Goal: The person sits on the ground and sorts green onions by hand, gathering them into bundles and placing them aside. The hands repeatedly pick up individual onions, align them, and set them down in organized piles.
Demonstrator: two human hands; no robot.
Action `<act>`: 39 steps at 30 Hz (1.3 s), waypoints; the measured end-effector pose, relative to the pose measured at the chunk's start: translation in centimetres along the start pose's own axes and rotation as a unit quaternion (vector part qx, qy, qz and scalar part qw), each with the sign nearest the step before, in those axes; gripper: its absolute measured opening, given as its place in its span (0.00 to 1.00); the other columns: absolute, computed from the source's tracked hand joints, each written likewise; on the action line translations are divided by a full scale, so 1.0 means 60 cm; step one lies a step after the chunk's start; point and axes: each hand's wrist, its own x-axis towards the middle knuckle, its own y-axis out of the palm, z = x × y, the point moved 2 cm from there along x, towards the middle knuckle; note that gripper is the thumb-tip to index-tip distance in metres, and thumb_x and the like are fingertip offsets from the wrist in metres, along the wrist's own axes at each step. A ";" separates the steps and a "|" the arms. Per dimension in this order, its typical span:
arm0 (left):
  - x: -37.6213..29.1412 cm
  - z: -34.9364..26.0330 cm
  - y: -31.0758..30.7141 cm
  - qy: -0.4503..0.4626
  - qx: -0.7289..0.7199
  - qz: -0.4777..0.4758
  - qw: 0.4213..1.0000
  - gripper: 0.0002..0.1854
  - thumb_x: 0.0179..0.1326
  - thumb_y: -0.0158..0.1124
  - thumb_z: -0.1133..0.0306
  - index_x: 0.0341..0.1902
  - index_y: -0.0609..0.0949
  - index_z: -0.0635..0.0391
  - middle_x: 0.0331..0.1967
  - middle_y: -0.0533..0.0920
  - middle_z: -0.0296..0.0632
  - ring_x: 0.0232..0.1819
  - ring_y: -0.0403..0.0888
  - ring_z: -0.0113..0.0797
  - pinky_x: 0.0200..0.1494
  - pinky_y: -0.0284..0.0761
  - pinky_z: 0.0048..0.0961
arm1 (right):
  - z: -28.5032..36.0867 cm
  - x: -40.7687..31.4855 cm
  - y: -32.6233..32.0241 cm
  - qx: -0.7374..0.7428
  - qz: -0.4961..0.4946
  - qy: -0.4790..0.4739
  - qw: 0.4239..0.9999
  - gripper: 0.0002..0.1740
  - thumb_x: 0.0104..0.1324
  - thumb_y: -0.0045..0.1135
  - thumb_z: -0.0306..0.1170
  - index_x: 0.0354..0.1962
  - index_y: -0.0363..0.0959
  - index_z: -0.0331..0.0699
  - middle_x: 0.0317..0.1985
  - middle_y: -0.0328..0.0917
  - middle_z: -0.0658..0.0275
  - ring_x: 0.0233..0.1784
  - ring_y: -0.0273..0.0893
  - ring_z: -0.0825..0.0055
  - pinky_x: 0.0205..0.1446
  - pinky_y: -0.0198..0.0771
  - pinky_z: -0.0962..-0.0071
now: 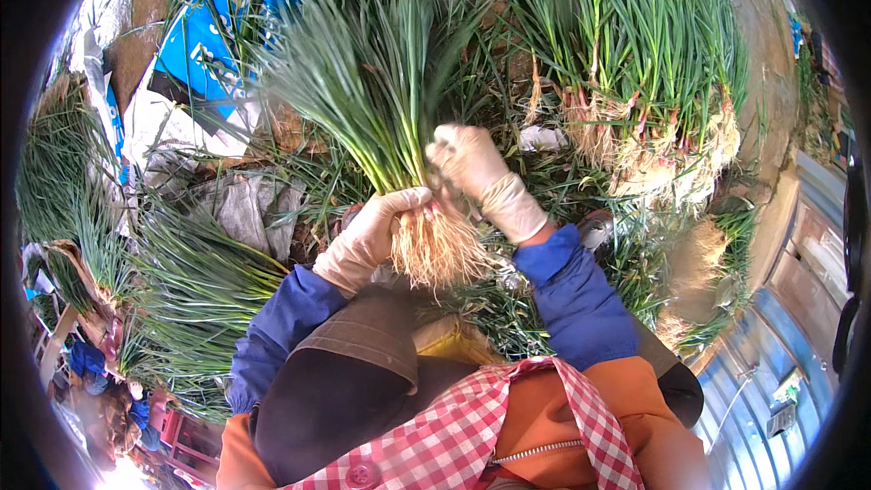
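A bunch of green garlic or similar allium plants (pixel 391 129) stands upright in front of me, leaves fanned away and pale stringy roots (pixel 439 248) hanging toward my knees. My left hand (pixel 367 231), in a pale glove, is closed around its stem bases, thumb across the front. Right beside the stems, my right hand (pixel 473 167) has its gloved fingers curled. Blur around it hides whether it pinches a leaf or stem. Pinkish stem ends show between the hands.
More rooted plants (pixel 646 82) stand at the far right. Another leafy pile (pixel 204 292) lies by my left knee. Leaf trimmings (pixel 503 313) litter the ground. Blue-and-white plastic sacking (pixel 204 54) lies far left. People's blue sleeves (pixel 88 361) show at lower left.
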 end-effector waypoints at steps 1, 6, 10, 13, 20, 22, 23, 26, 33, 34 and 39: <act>0.000 0.002 0.005 0.005 0.008 -0.027 1.000 0.17 0.63 0.60 0.73 0.55 0.78 0.63 0.40 0.85 0.43 0.40 0.84 0.36 0.48 0.81 0.29 | 0.009 -0.010 0.009 0.118 0.018 0.052 0.992 0.08 0.70 0.57 0.33 0.32 0.78 0.40 0.22 0.77 0.68 0.20 0.73 0.86 0.19 0.65 0.81; -0.072 -0.048 0.074 0.067 -0.092 0.107 0.988 0.15 0.59 0.65 0.71 0.49 0.74 0.54 0.35 0.77 0.38 0.37 0.75 0.32 0.45 0.75 0.29 | -0.082 0.008 -0.061 0.441 -0.154 0.154 0.871 0.08 0.71 0.54 0.36 0.34 0.75 0.44 0.21 0.71 0.76 0.17 0.62 0.88 0.18 0.56 0.87; -0.062 -0.077 0.024 0.106 0.032 0.035 0.993 0.17 0.60 0.65 0.70 0.52 0.76 0.58 0.40 0.81 0.43 0.40 0.79 0.33 0.45 0.78 0.30 | -0.079 0.013 -0.056 0.380 -0.029 0.170 0.909 0.08 0.70 0.59 0.37 0.37 0.79 0.42 0.25 0.77 0.73 0.20 0.66 0.88 0.21 0.60 0.85; -0.025 -0.066 0.019 0.049 -0.022 0.052 0.997 0.14 0.63 0.62 0.71 0.51 0.78 0.63 0.38 0.85 0.46 0.41 0.85 0.36 0.47 0.82 0.30 | -0.049 0.017 -0.018 0.163 0.039 0.101 0.981 0.12 0.68 0.61 0.38 0.33 0.77 0.36 0.25 0.76 0.67 0.25 0.71 0.81 0.27 0.66 0.76; -0.055 -0.046 0.024 0.038 0.036 -0.009 0.999 0.14 0.61 0.60 0.73 0.51 0.74 0.60 0.40 0.83 0.46 0.40 0.83 0.41 0.47 0.82 0.37 | -0.049 0.001 -0.034 0.239 -0.207 0.118 0.941 0.10 0.75 0.50 0.35 0.34 0.77 0.44 0.19 0.65 0.79 0.18 0.62 0.89 0.19 0.56 0.86; -0.076 -0.059 0.032 0.093 -0.002 0.051 0.994 0.20 0.56 0.65 0.68 0.52 0.74 0.56 0.35 0.79 0.43 0.39 0.78 0.40 0.45 0.79 0.38 | -0.109 0.027 -0.081 0.211 -0.023 0.262 0.941 0.14 0.75 0.49 0.39 0.35 0.77 0.41 0.26 0.76 0.71 0.20 0.66 0.86 0.20 0.61 0.82; -0.097 -0.072 0.037 0.121 -0.035 0.084 0.989 0.22 0.54 0.66 0.67 0.53 0.73 0.55 0.34 0.77 0.42 0.39 0.77 0.40 0.45 0.79 0.38 | -0.087 0.040 -0.084 0.100 0.149 0.330 0.927 0.14 0.75 0.50 0.40 0.35 0.77 0.40 0.30 0.80 0.67 0.21 0.68 0.85 0.20 0.63 0.80; -0.100 -0.092 0.059 0.120 -0.080 0.075 0.987 0.35 0.54 0.68 0.64 0.66 0.68 0.56 0.37 0.77 0.41 0.39 0.78 0.38 0.43 0.80 0.34 | -0.175 0.067 -0.160 -0.026 -0.191 0.089 0.977 0.19 0.64 0.64 0.47 0.38 0.79 0.38 0.33 0.84 0.60 0.31 0.82 0.73 0.35 0.76 0.69; -0.025 -0.062 0.037 0.088 -0.099 0.048 0.990 0.22 0.63 0.62 0.70 0.61 0.74 0.63 0.47 0.84 0.47 0.52 0.82 0.42 0.59 0.78 0.42 | -0.132 0.063 -0.119 0.006 -0.043 0.136 0.990 0.12 0.69 0.57 0.39 0.35 0.80 0.38 0.28 0.84 0.61 0.28 0.80 0.72 0.33 0.76 0.68; -0.020 -0.056 0.029 0.085 -0.086 0.038 0.992 0.21 0.63 0.61 0.70 0.60 0.75 0.64 0.45 0.84 0.47 0.50 0.83 0.40 0.57 0.79 0.39 | -0.083 0.030 -0.078 -0.063 -0.005 0.086 0.994 0.14 0.70 0.56 0.41 0.35 0.80 0.39 0.28 0.84 0.60 0.30 0.81 0.72 0.35 0.77 0.68; 0.017 -0.019 -0.063 0.015 -0.123 0.099 0.987 0.22 0.65 0.59 0.71 0.62 0.75 0.62 0.48 0.84 0.49 0.47 0.85 0.42 0.54 0.82 0.41 | -0.028 -0.047 0.001 0.186 0.177 0.063 0.964 0.17 0.70 0.56 0.46 0.40 0.78 0.40 0.37 0.82 0.60 0.31 0.83 0.71 0.38 0.81 0.70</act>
